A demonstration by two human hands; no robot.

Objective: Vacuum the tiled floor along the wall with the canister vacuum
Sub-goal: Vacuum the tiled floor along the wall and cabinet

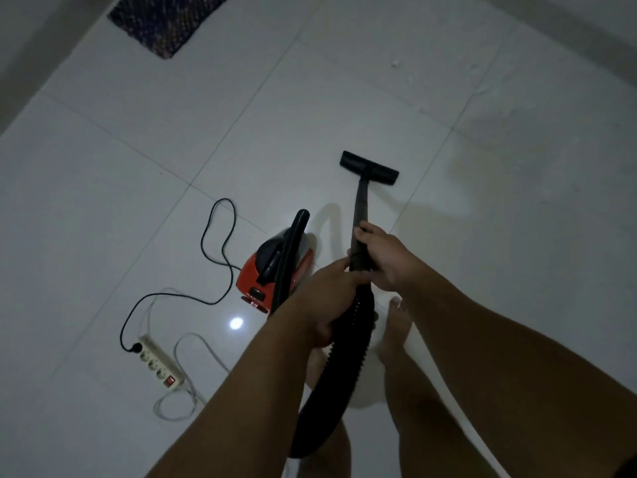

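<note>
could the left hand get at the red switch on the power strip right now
Probably not as things stand: the left hand is wrapped around the hose up at the wand, and the power strip lies down on the floor, off to the left.

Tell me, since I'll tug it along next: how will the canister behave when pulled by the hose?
The canister looks small, so probably light and easily dragged. The ribbed hose curves, so likely floppy, with slack first. Its cord loops loosely and may snag.

A dark woven mat (168, 20) lies far from a white power strip (159, 361).
</note>
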